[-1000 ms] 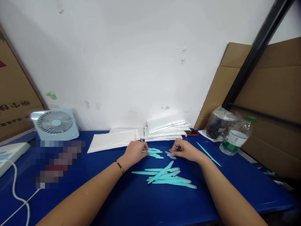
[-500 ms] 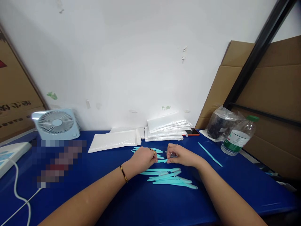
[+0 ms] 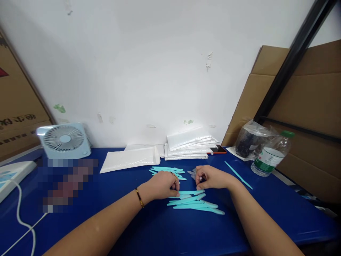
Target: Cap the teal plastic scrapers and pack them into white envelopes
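Note:
Several teal eyebrow razors (image 3: 195,205) lie in a loose pile at the front, their pale blade ends to the right. My left hand (image 3: 165,185) is closed at the handle end of the topmost razor (image 3: 188,193) in this pile; its fingertips partly cover the handle. Just above that razor's blade end is my right hand (image 3: 209,176), fingers curled, thumb and forefinger slightly apart, with nothing visible between them. Small clear caps (image 3: 191,173) lie beside its fingers, partly hidden. Behind my left hand is a second group of teal razors (image 3: 166,169).
A single teal razor (image 3: 238,175) lies to the right. White padded envelopes (image 3: 186,151) are stacked by the wall, with another envelope (image 3: 129,160) to their left. A phone (image 3: 220,149), a water bottle (image 3: 269,160), a bagged dark container (image 3: 245,142) and a fan (image 3: 65,141) stand around.
My hands have moved apart from the razor between them. My left hand has come down toward the front pile; my right hand has shifted slightly right, uncovering clear caps.

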Action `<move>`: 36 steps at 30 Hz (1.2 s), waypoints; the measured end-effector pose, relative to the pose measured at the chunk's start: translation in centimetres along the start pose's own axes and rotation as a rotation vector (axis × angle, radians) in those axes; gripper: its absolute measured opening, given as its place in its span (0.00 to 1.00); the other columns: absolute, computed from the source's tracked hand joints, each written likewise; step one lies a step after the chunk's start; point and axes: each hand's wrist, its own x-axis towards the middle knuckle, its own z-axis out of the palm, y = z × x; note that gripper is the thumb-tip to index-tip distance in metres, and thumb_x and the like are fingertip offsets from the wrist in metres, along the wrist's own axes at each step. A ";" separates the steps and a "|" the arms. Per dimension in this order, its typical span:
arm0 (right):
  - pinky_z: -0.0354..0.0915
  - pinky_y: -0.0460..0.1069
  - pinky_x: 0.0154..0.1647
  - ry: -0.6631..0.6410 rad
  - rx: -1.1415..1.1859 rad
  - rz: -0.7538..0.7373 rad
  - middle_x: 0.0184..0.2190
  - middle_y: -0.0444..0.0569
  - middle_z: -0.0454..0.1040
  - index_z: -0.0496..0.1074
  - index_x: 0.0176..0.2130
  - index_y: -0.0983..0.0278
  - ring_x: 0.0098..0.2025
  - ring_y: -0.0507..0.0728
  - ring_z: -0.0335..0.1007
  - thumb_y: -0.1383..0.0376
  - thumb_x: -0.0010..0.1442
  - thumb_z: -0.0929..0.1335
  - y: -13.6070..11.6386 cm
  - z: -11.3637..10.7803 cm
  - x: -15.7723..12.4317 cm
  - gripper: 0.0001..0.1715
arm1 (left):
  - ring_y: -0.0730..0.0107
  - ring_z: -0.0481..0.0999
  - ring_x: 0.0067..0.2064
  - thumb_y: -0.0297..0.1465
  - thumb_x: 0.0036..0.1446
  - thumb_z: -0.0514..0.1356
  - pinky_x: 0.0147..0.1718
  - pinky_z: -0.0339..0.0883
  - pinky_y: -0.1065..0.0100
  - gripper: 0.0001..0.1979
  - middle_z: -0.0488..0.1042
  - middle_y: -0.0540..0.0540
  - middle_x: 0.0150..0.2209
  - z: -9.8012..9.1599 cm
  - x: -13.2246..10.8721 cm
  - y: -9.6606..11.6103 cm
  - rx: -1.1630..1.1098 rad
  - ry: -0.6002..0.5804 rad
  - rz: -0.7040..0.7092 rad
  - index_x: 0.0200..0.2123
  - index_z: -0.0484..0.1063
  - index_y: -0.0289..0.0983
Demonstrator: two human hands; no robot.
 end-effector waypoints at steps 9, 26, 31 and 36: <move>0.57 0.45 0.28 0.008 -0.046 -0.002 0.30 0.45 0.67 0.73 0.26 0.65 0.30 0.51 0.63 0.58 0.47 0.72 1.0 0.1 0.2 0.12 | 0.68 0.73 0.31 0.30 0.51 0.57 0.29 0.59 0.70 0.07 0.77 0.48 0.30 -0.6 0.4 -1.1 0.151 0.072 -0.163 0.27 0.75 0.38; 0.58 0.44 0.28 0.071 0.039 -0.025 0.31 0.45 0.65 0.75 0.32 0.63 0.30 0.50 0.63 0.55 0.50 0.71 -1.3 0.9 0.7 0.14 | 0.70 0.71 0.29 0.33 0.45 0.61 0.23 0.55 0.73 0.04 0.76 0.51 0.27 -1.1 -0.4 0.0 0.020 -0.125 -0.208 0.26 0.76 0.41; 0.56 0.44 0.26 0.038 0.028 -0.079 0.28 0.44 0.65 0.74 0.31 0.63 0.28 0.49 0.60 0.55 0.54 0.68 -1.9 1.5 1.2 0.14 | 0.69 0.72 0.31 0.32 0.48 0.59 0.26 0.57 0.72 0.05 0.76 0.50 0.29 -0.9 0.3 -0.6 0.061 0.012 -0.211 0.28 0.76 0.41; 0.56 0.45 0.28 0.245 -0.062 0.077 0.28 0.46 0.69 0.74 0.30 0.64 0.28 0.51 0.62 0.57 0.55 0.67 0.2 0.1 0.7 0.13 | 0.69 0.72 0.33 0.32 0.50 0.58 0.29 0.58 0.71 0.05 0.75 0.49 0.31 -0.9 0.7 -2.0 0.133 0.175 -0.234 0.28 0.73 0.39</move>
